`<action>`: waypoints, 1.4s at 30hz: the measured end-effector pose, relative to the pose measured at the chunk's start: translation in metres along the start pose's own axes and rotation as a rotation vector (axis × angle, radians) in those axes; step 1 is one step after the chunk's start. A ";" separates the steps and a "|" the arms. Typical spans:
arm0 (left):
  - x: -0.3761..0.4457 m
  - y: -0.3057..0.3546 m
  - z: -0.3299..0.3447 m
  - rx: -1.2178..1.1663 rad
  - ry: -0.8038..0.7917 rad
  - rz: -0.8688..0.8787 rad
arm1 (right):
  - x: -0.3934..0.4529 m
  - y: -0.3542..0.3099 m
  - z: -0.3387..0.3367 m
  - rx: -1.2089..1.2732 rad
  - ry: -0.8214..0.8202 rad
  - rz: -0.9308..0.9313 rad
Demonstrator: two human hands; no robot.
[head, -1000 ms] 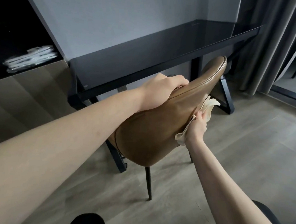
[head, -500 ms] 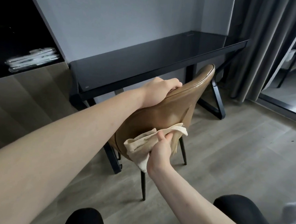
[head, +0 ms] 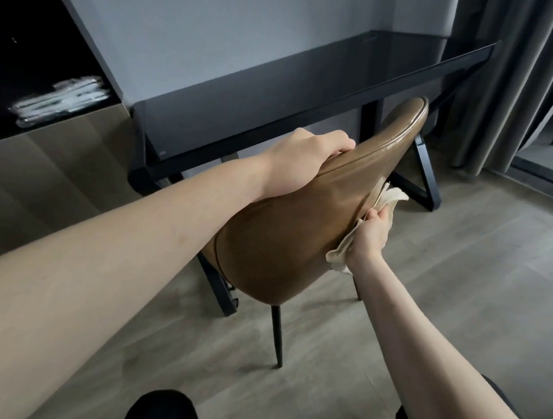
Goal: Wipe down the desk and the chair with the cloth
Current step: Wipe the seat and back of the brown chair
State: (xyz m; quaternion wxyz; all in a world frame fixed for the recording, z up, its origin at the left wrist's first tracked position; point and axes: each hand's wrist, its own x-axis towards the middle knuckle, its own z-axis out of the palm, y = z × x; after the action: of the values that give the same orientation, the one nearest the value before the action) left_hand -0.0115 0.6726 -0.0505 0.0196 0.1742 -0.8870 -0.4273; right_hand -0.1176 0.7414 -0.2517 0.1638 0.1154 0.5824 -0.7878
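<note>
A brown leather chair (head: 286, 235) with thin black legs stands in front of the black glass-topped desk (head: 275, 90), its back turned to me. My left hand (head: 300, 159) grips the top edge of the chair back, fingers curled over it. My right hand (head: 368, 236) holds a beige cloth (head: 392, 196) and presses it against the right edge of the chair back. Part of the cloth hangs below my wrist, and part sticks out above my fingers.
A dark shelf unit at the left holds wrapped white packets (head: 63, 102). Grey curtains (head: 512, 77) hang at the right beside a doorway. The desk's black crossed leg (head: 424, 172) stands just behind the chair. Wood floor (head: 440, 298) lies all round; my dark-clad knees show at the bottom.
My right hand has swept the cloth from the lower middle of the chair back up to its right edge. My left hand has kept its grip on the top.
</note>
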 end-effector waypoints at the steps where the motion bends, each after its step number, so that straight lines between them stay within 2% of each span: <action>1: 0.001 -0.001 0.000 0.002 0.003 0.005 | 0.001 0.000 0.000 -0.004 0.003 -0.002; 7: 0.001 -0.001 -0.001 0.014 -0.009 -0.004 | -0.026 -0.001 0.003 0.120 0.003 0.106; 13: -0.004 0.002 -0.001 0.054 0.047 -0.025 | -0.100 0.023 0.008 0.371 -0.072 0.400; 16: -0.008 0.004 0.000 0.071 0.060 -0.036 | -0.136 0.030 0.013 0.401 -0.205 0.507; 19: -0.012 0.006 0.001 0.074 0.063 -0.037 | -0.148 0.033 0.015 0.360 -0.291 0.438; 23: -0.013 0.006 0.001 0.069 0.060 -0.042 | -0.143 0.044 0.010 0.131 -0.205 0.223; 27: -0.008 0.003 0.001 0.064 0.054 -0.026 | -0.088 0.045 0.002 0.088 -0.078 0.085; 31: -0.001 -0.001 -0.002 0.057 0.040 -0.005 | -0.040 0.042 0.010 0.072 -0.038 -0.021; 39: 0.023 0.002 0.001 0.082 0.050 -0.045 | 0.006 0.033 0.022 0.111 0.020 -0.082; 42: 0.024 0.001 0.001 0.058 0.045 -0.030 | 0.041 0.028 0.012 0.076 -0.024 -0.052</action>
State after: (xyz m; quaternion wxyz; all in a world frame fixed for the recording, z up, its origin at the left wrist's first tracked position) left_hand -0.0349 0.6657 -0.0527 0.0282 0.1978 -0.8955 -0.3977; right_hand -0.1439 0.7171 -0.2878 0.1460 0.0969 0.5530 -0.8146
